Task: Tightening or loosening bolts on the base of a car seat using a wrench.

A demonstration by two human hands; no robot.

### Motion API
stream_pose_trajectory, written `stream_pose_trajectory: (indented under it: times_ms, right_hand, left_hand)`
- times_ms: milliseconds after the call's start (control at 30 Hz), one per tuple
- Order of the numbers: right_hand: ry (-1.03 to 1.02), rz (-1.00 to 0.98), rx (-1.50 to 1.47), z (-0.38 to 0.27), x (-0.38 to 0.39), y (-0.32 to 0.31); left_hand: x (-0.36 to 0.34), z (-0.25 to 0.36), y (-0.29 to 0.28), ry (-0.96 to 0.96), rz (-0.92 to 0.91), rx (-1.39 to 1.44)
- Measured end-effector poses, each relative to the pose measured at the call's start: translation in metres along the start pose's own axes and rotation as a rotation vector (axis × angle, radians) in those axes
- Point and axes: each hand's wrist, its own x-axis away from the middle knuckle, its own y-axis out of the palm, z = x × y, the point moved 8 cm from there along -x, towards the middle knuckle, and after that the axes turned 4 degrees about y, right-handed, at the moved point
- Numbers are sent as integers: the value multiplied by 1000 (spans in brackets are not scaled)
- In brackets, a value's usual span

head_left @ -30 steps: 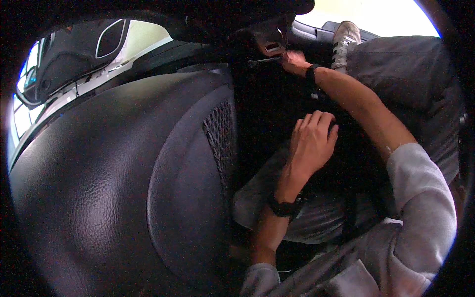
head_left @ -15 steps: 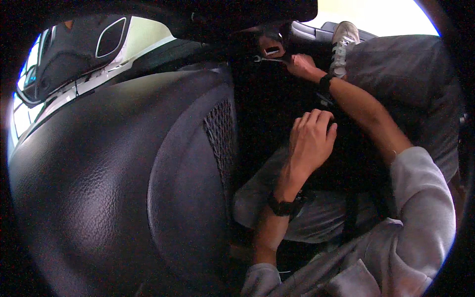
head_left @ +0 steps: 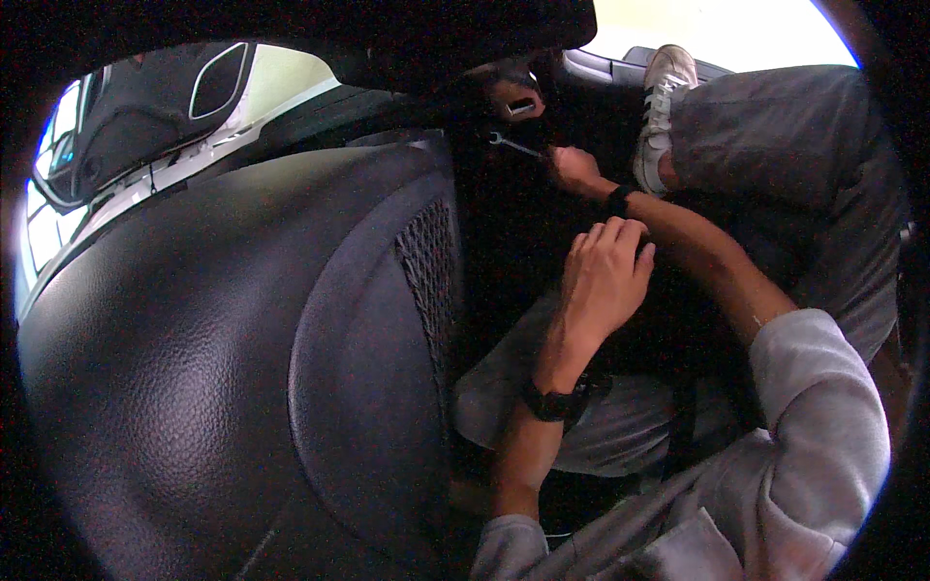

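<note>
I am inside a car, looking down past the back of a black seat [head_left: 242, 368]. My right hand [head_left: 573, 169] reaches far forward into the dark footwell and grips a small metal wrench [head_left: 513, 145], whose head points toward a reddish-brown fitting [head_left: 518, 100] under the seat base. My left hand [head_left: 605, 276] rests, fingers curled together, on a dark part beside my grey-trousered knee; I cannot see anything held in it. Both wrists wear black bands.
The seat back with its mesh pocket [head_left: 426, 281] fills the left half. My raised leg and white shoe [head_left: 659, 107] lie against the open door sill at upper right. Car trim and a window [head_left: 58, 184] show at upper left.
My right hand has drawn back a little from the fitting, so the wrench now shows clearly between hand and fitting. The left hand has stayed put.
</note>
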Motion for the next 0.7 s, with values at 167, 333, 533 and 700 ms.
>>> stream_pose_trajectory:
  times_ms: [167,333,533,700]
  right_hand:
    - [47,-44,-70,-14,6,2]
    - [113,-90,-196,-47,13,-2]
    - [23,-76,-253,-44,3,16]
    - [61,-197,-357,-63,-5,49]
  left_hand:
    - [-1,3,-2,10,10,-1]
    - [1,-1,-5,5,20,-13]
    - [-3,5,-2,13,17,-14]
    - [3,-4,-9,3,39,-69]
